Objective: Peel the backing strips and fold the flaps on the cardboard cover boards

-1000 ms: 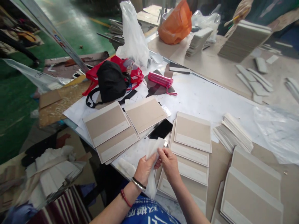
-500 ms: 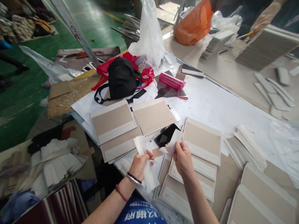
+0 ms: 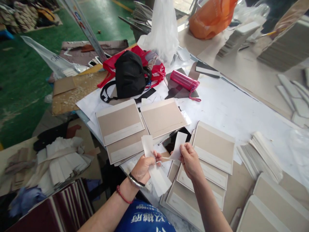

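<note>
My left hand point(image 3: 144, 167) is closed on a long white paper strip point(image 3: 154, 164) that sticks up above the fingers and hangs down below them. My right hand point(image 3: 190, 159) pinches a second white strip point(image 3: 178, 147) that points up and left. A short tan piece of tape or card point(image 3: 164, 155) spans the gap between the two hands. Both hands hover over the near table edge, above overlapping tan cards with white bands point(image 3: 212, 146). A black phone point(image 3: 172, 141) lies just beyond the strips.
More tan cards point(image 3: 120, 121) lie to the left, with a black bag point(image 3: 129, 75) and a pink pouch point(image 3: 184, 80) behind. A stack of white-edged cards point(image 3: 260, 154) sits at right. An orange bag point(image 3: 212, 14) and grey card stacks point(image 3: 287, 48) stand at the back. Scrap strips point(image 3: 61, 162) are piled lower left.
The two hands have drawn apart, splitting one white strip into two pieces with a tan piece showing between them. The view has shifted slightly left and down.
</note>
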`<state>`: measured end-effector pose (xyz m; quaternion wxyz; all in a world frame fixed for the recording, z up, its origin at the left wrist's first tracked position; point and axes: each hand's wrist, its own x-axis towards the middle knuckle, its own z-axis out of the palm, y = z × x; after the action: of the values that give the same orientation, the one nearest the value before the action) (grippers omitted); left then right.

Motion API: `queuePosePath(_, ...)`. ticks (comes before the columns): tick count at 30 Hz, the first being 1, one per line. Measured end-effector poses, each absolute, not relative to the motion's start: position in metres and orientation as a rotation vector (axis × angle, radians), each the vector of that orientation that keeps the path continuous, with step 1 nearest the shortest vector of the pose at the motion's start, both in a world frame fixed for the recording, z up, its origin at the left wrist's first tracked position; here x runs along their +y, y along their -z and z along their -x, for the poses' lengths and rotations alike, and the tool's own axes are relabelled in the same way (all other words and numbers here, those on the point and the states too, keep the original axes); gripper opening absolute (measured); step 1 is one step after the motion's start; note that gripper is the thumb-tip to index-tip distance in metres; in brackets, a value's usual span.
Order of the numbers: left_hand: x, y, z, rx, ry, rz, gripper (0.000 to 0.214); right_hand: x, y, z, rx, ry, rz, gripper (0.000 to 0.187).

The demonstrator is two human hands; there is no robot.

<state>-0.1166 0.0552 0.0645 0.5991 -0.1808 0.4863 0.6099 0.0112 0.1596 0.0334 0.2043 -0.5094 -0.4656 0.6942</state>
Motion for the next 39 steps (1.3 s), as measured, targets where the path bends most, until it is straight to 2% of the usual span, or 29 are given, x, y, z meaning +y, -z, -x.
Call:
queuePosePath(3,0.055,-0.064,0.117,1.113,-1.407,0.353,0.024,0.162,-0.036,-0.013,-1.227,-2.019,1.396,0.03)
queuePosePath(10,0.051,-0.064,0.116,1.192,-1.379,0.266,0.035,0.169,-0.045,-0.014,-1.299,-2.027,1.353,0.031)
queuePosePath(25,0.048,-0.062,0.115,1.067,-1.43,0.116,0.039,0.164,-0.052,-0.012,-1.278,-2.115,1.283,0.027)
queuePosePath(31,0.05,-0.065,0.111,1.211,-1.387,0.11,0.031,0.159,-0.05,-0.015,-1.331,-2.116,1.281,0.03)
queuePosePath(35,0.05,-0.067,0.108,1.3,-1.4,0.114,0.019,0.158,-0.056,-0.016,-1.611,-2.016,1.25,0.03)
queuePosePath(39,0.051,-0.074,0.107,1.279,-1.449,0.035,0.03,0.158,-0.064,-0.016,-1.967,-1.897,1.209,0.029)
